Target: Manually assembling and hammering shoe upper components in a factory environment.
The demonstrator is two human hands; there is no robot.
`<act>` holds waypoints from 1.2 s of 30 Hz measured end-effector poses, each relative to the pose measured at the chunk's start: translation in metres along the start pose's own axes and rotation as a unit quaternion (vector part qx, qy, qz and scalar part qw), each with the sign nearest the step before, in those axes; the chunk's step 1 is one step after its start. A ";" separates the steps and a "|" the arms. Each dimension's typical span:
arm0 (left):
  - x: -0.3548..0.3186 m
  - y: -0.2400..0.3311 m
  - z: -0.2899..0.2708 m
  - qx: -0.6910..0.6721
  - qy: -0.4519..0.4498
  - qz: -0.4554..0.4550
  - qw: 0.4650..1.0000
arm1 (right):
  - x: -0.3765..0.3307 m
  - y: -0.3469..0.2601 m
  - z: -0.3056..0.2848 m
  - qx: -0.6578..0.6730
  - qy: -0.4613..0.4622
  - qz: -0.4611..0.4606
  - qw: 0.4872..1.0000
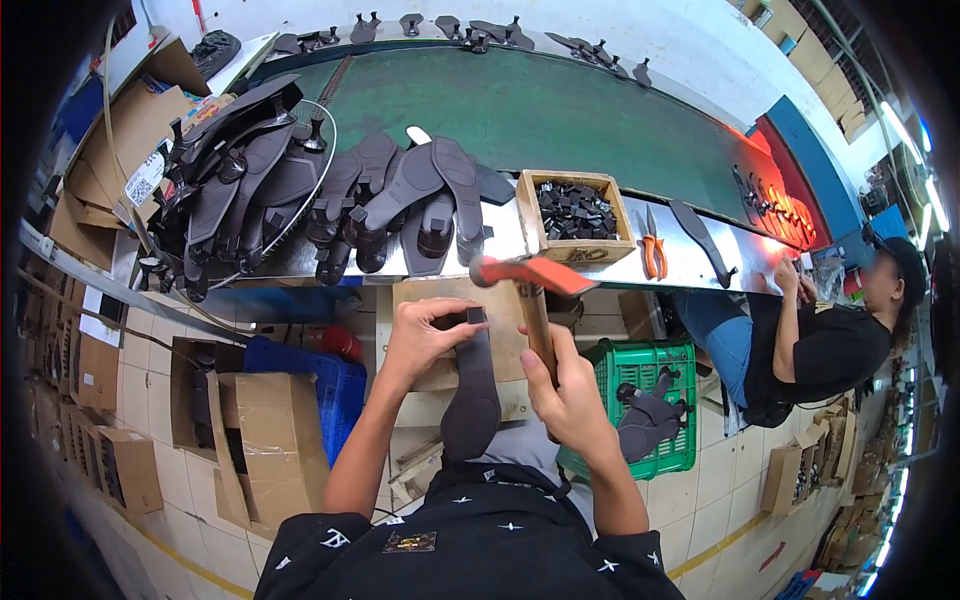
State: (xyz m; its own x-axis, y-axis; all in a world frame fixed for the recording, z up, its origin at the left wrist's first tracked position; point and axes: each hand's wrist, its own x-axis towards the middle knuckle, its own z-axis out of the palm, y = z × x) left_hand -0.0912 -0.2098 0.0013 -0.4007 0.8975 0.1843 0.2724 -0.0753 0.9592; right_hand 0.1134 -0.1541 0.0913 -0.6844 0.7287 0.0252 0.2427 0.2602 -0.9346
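My left hand (424,338) pinches the heel end of a dark shoe sole (472,402), whose rounded toe end points toward my body. Under those fingertips a small black heel tip (475,314) shows at the sole's far end. Wrapped round the wooden handle of a hammer (540,335), my right hand (570,395) keeps its orange-red head raised beside and above the heel end. A worn wooden work block (425,292) lies beneath the sole. How the heel tip is seated, I cannot tell.
A wooden box (578,246) of small black heel tips stands beyond the hammer, with orange-handled pliers (653,258) beside it. Piled dark soles (430,175) cover the bench's left. A green conveyor belt (440,95) lies behind. A co-worker (830,340) sits right, past a green crate (680,450).
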 end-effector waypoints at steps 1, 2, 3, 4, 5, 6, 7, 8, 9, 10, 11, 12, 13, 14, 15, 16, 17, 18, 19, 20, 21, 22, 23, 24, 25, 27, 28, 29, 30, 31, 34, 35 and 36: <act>-0.001 0.001 -0.001 0.001 0.000 -0.002 1.000 | -0.006 -0.003 -0.002 0.001 -0.001 0.001 1.000; -0.001 0.001 -0.001 -0.015 -0.005 -0.027 0.999 | -0.011 -0.005 -0.004 -0.038 -0.005 -0.022 0.999; -0.001 0.000 -0.002 -0.031 -0.010 -0.053 0.998 | -0.016 -0.008 -0.006 -0.077 -0.010 -0.045 0.996; 0.001 0.000 -0.002 -0.031 -0.015 -0.055 0.998 | -0.021 -0.012 -0.005 -0.068 -0.002 -0.048 0.996; 0.002 0.000 -0.001 -0.042 -0.013 -0.067 0.997 | -0.023 -0.011 -0.003 -0.066 0.003 -0.043 0.997; 0.003 0.000 -0.001 -0.054 -0.012 -0.080 0.995 | -0.025 -0.009 0.000 -0.066 0.016 -0.063 0.996; 0.003 -0.002 -0.001 -0.053 -0.018 -0.082 0.995 | -0.026 -0.007 0.002 -0.067 0.030 -0.082 0.994; 0.003 -0.005 -0.002 -0.050 -0.012 -0.068 0.996 | -0.025 -0.001 0.002 -0.101 0.006 -0.068 0.993; 0.003 -0.005 -0.002 -0.046 -0.006 -0.054 0.997 | -0.024 0.001 0.001 -0.099 0.009 -0.065 0.993; 0.001 -0.004 -0.002 -0.081 -0.009 -0.081 0.993 | -0.023 0.003 0.001 -0.095 -0.005 -0.057 0.994; 0.001 -0.005 -0.001 -0.081 -0.011 -0.081 0.993 | -0.022 0.003 0.000 -0.093 -0.020 -0.051 0.994; 0.001 -0.006 -0.001 -0.053 -0.006 -0.071 0.996 | -0.025 0.003 0.003 -0.097 -0.001 -0.069 0.993; 0.001 -0.008 -0.001 -0.025 -0.001 -0.061 0.998 | -0.025 0.005 0.006 -0.098 0.000 -0.070 0.993; 0.000 -0.009 -0.001 -0.025 -0.001 -0.062 0.998 | -0.026 0.010 0.010 -0.107 0.016 -0.075 0.991; 0.001 -0.010 -0.001 -0.049 -0.008 -0.064 0.997 | -0.027 0.013 0.012 -0.116 0.032 -0.080 0.990; 0.000 -0.010 -0.001 -0.073 -0.014 -0.066 0.995 | -0.028 0.012 0.010 -0.115 0.031 -0.079 0.990; -0.001 -0.009 0.000 -0.073 -0.013 -0.065 0.995 | -0.025 0.010 0.006 -0.095 0.009 -0.063 0.993; -0.002 -0.007 0.003 -0.057 -0.006 -0.071 0.996 | -0.024 0.009 0.003 -0.073 -0.012 -0.047 0.996; -0.003 -0.006 0.003 -0.041 0.002 -0.077 0.996 | -0.025 0.003 0.000 -0.073 -0.013 -0.048 0.996; -0.003 -0.004 0.002 -0.039 0.002 -0.078 0.996 | -0.027 -0.006 -0.003 -0.074 0.025 -0.080 0.994; -0.004 -0.004 -0.001 -0.027 -0.014 -0.067 0.997 | -0.030 -0.017 -0.005 -0.075 0.060 -0.112 0.989; -0.005 -0.003 -0.003 -0.015 -0.031 -0.055 0.998 | -0.035 -0.030 -0.008 -0.101 0.102 -0.176 0.974; -0.008 -0.001 -0.006 -0.014 -0.028 -0.060 0.998 | -0.046 -0.037 -0.018 -0.140 0.075 -0.200 0.967; -0.007 0.004 -0.006 0.152 -0.031 -0.004 0.988 | -0.060 -0.029 -0.017 -0.144 0.077 -0.197 0.967; -0.005 0.006 -0.006 0.313 -0.031 0.054 0.948 | -0.075 -0.015 -0.013 0.102 0.079 -0.103 0.986; -0.002 -0.010 -0.004 0.277 -0.041 0.064 0.958 | -0.056 -0.017 0.000 -0.090 0.115 -0.204 0.968; 0.001 -0.007 0.000 0.276 -0.040 0.060 0.958 | -0.040 0.005 0.006 -0.139 0.064 -0.145 0.978; -0.002 -0.006 0.001 0.276 -0.038 0.051 0.959 | -0.030 0.035 0.014 -0.185 0.009 -0.083 0.979; 0.002 -0.009 0.000 0.280 -0.027 0.051 0.958 | -0.022 0.040 0.019 -0.157 0.024 -0.067 0.985; -0.004 -0.008 -0.002 0.277 -0.029 0.051 0.959 | -0.031 0.034 0.017 -0.158 0.024 -0.064 0.985; -0.006 -0.002 -0.007 0.272 -0.041 0.034 0.961 | -0.042 -0.009 -0.004 -0.150 0.090 -0.198 0.964; -0.004 -0.003 -0.006 0.269 -0.044 0.035 0.961 | -0.054 -0.030 -0.008 -0.037 0.097 -0.093 0.990; -0.003 -0.005 -0.006 0.295 -0.054 0.033 0.953 | -0.051 -0.026 -0.006 -0.039 0.099 -0.091 0.990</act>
State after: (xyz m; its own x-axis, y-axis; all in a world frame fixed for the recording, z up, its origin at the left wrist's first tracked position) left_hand -0.0968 -0.2147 -0.0023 -0.2822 0.9409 0.1872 0.7513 0.0955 0.6530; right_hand 0.1459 -0.1945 0.1163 -0.5758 0.7729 0.2666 0.1857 0.4412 -0.8780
